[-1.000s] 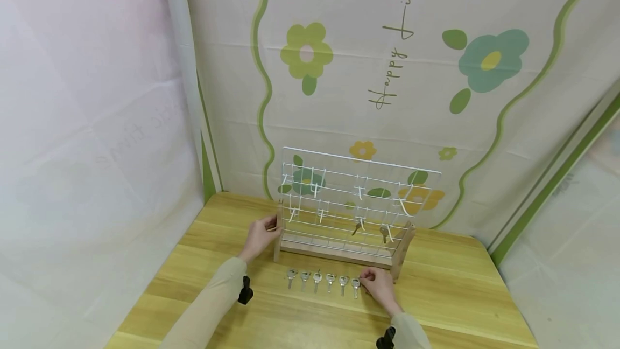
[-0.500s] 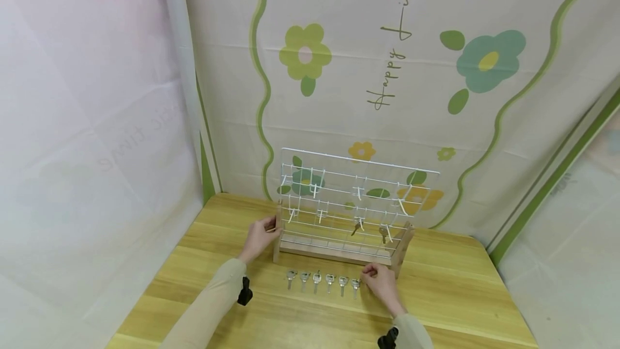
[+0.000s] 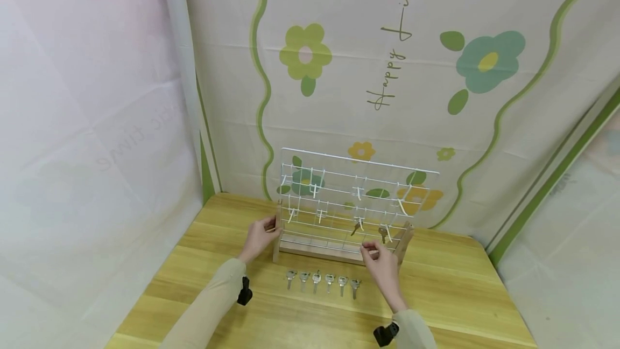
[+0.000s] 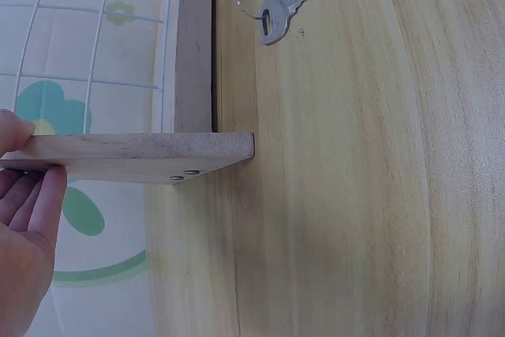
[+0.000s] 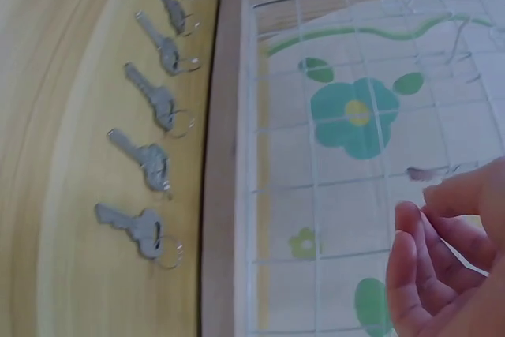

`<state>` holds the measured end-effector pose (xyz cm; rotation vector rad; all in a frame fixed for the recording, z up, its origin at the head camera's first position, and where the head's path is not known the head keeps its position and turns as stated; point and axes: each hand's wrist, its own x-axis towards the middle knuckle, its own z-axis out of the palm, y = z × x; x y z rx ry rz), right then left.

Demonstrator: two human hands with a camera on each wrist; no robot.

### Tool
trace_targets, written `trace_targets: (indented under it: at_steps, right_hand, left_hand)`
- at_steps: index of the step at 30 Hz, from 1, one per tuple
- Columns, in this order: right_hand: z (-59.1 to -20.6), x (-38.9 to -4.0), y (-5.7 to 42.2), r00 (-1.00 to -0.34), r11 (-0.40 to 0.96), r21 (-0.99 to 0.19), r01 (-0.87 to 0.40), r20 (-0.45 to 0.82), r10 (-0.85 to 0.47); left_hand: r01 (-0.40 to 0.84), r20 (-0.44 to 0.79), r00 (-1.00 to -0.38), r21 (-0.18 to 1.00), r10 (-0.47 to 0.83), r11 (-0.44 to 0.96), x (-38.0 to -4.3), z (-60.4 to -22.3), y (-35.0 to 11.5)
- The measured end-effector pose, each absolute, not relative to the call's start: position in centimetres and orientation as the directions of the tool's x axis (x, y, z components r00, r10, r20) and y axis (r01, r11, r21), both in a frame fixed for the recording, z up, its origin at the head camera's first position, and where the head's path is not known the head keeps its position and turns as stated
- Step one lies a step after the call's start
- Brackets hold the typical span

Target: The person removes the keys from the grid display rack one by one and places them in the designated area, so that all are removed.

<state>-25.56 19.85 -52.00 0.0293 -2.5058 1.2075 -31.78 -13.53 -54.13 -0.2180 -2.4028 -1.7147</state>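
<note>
A white wire rack with a wooden base [image 3: 319, 252] stands on the table, white hooks along its grid. My left hand [image 3: 258, 238] pinches the rack's wooden side piece [image 4: 142, 147] between thumb and fingers. Two keys hang from lower hooks toward the right: one key [image 3: 356, 227] and, beside it, another key [image 3: 382, 234]. Just below these, my right hand [image 3: 382, 265] hovers in front of the rack with loosely bent fingers, thumb and index tips close together; nothing shows between them in the right wrist view. Several silver keys with rings, such as this key [image 5: 147, 232], lie in a row before the base.
The wooden table [image 3: 194, 279] reaches toward me past the key row. A floral cloth [image 3: 339, 112] hangs close behind the rack, with another pale cloth [image 3: 97, 176] at the left. Upper hooks [image 3: 359, 193] jut forward from the grid.
My right hand has let go of the rightmost key in the row and risen toward the hanging keys. The left hand keeps its hold on the rack's side.
</note>
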Motion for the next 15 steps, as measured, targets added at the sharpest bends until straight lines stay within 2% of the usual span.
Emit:
trace_targets:
  at_steps: [6, 15]
  right_hand:
    - [-50.4, -25.9, 18.7, -0.880, 0.581, -0.777, -0.240, 0.427, 0.207]
    - [-49.6, -27.1, 17.3, -0.843, 0.525, -0.808, -0.268, 0.460, 0.278]
  left_hand:
    - [0.220, 0.226, -0.974, 0.920, 0.019, 0.324, -31.9, -54.3, -13.6]
    - [0.212, 0.217, -0.976, 0.921, 0.022, 0.327, -31.9, -54.3, -13.6]
